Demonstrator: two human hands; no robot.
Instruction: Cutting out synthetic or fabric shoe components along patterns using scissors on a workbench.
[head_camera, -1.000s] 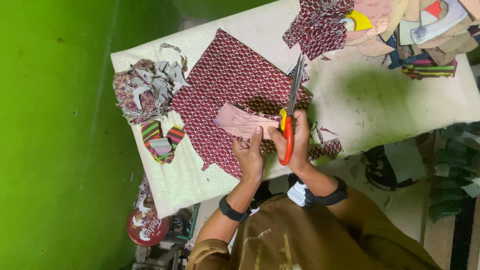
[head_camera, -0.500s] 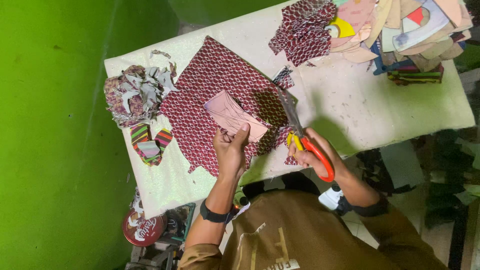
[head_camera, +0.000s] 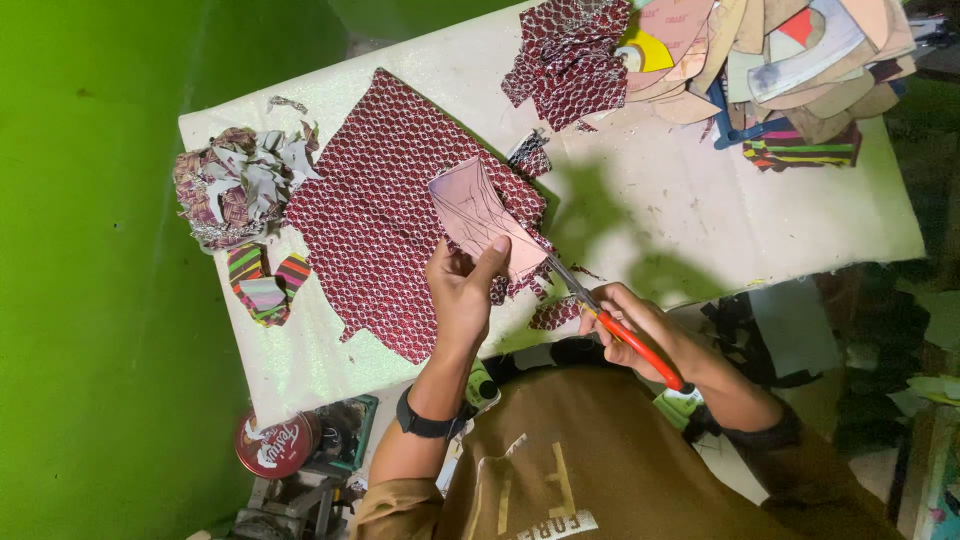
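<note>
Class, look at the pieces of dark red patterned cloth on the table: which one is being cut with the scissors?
The large flat sheet at the table's middle, pinned under the pink template held by the left hand. The crumpled red heap at the far edge lies untouched.

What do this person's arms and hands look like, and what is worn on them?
Both hands are bare, no gloves. The left hand has a dark band on its wrist, forearm uncovered. The right hand has a dark band or cuff further up the arm. The short sleeves are brown.

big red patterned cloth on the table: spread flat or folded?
Mostly spread flat: the cloth lies open on the table. Its near edge, under the pink template, is lifted by the left hand.
</note>
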